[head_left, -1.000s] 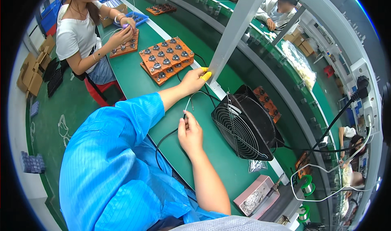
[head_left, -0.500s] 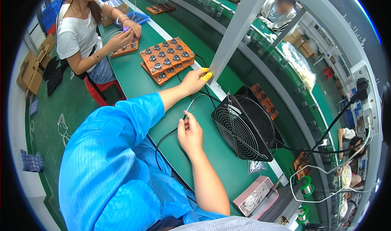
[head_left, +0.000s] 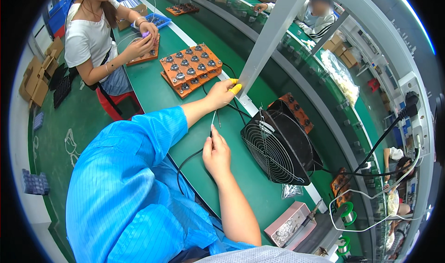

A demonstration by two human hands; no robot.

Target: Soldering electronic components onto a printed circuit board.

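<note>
My left hand (head_left: 223, 94), with yellow finger covers on two fingers, reaches to the foot of the grey metal post (head_left: 259, 49). Its fingers are closed, and whatever lies between them is hidden. In my right hand (head_left: 217, 155), thumb and fingers pinch the end of a black cable (head_left: 186, 163) that hangs down over the table's near edge. A thin pale wire (head_left: 214, 118) runs up from this grip toward my left wrist. Just left of my left hand are stacked orange trays (head_left: 190, 64) bearing round metal parts. A black fan (head_left: 273, 148) with a wire guard stands right of my right hand.
A pink box (head_left: 288, 223) of small metal bits sits at the lower right, near green solder spools (head_left: 345, 214). A small clear bag (head_left: 292, 190) lies below the fan. At the left a co-worker (head_left: 92, 40) handles a purple piece. The conveyor (head_left: 259, 84) runs behind the post.
The thin wire above my right hand has straightened from a curve to a nearly upright line. My right fingers have shifted slightly, and my left hand stays about where it was.
</note>
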